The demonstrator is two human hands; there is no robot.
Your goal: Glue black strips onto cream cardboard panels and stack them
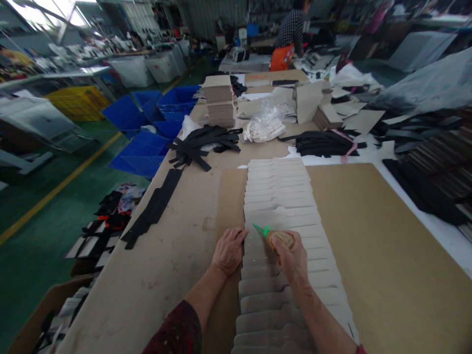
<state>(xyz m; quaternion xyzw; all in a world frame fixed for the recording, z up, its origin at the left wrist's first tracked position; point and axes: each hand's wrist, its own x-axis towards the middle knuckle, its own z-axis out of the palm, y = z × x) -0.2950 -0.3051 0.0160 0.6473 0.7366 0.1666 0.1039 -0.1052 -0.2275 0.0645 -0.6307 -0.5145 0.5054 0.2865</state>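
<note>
A long row of overlapping pale cardboard pieces (280, 191) runs away from me down the middle of the table, on a brown board (232, 196). My right hand (295, 258) is wrapped round a glue bottle (280, 241) with yellowish contents and a green nozzle (262, 229). The bottle is tilted, its tip pointing left over the pieces; whether it touches them I cannot tell. My left hand (229, 250) lies flat with fingers stretched out at the left edge of the row, holding nothing.
Black strips (155, 209) lie along the table's left side, and a heap of them (206, 142) is farther back. Behind stand a cardboard stack (219, 101) and a clear plastic bag (265, 123). Blue bins (147, 147) sit on the left. A person (289, 37) works at the far end.
</note>
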